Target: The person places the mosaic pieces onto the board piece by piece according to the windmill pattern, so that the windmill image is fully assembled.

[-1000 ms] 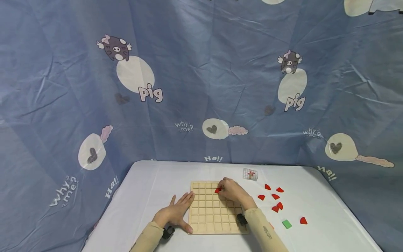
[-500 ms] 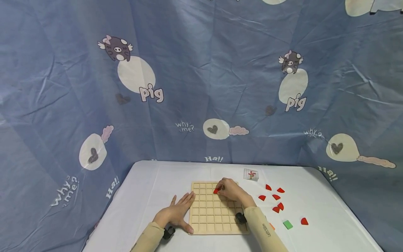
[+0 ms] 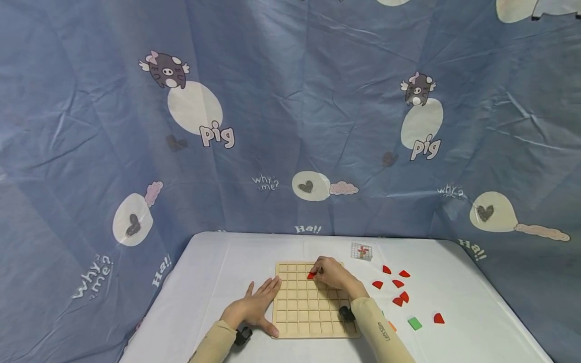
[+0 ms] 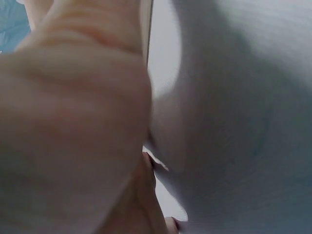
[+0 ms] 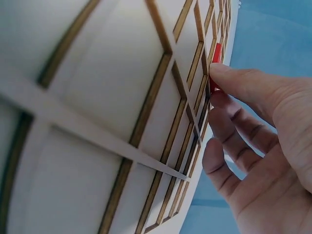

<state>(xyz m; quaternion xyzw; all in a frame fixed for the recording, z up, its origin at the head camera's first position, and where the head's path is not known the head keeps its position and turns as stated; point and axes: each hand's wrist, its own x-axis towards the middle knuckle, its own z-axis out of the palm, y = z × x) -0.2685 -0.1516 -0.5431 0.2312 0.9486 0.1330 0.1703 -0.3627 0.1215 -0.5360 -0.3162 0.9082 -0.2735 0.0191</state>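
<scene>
A pale wooden board (image 3: 302,304) with a grid of square recesses lies on the white table. Near its far edge, my right hand (image 3: 333,275) pinches a red quarter-round piece (image 3: 310,276) between thumb and fingers. The right wrist view shows that red piece (image 5: 217,51) at the board's grid, with the thumb on it; I cannot tell whether it sits inside a recess. My left hand (image 3: 255,306) lies with fingers spread against the board's left edge, thumb by the near left corner. In the left wrist view the hand (image 4: 73,131) blocks most of the board.
Several red quarter-round pieces (image 3: 397,284) lie scattered right of the board. A green square (image 3: 415,323) and a partly hidden orange piece (image 3: 392,326) lie nearer the right sleeve. Behind the board is a card (image 3: 361,251) with a pinwheel picture on a grid. A blue printed curtain (image 3: 272,126) hangs behind the table.
My right hand has shifted slightly left over the board with the red quarter-round piece, mostly in the first half second. The left hand stays at the board's edge.
</scene>
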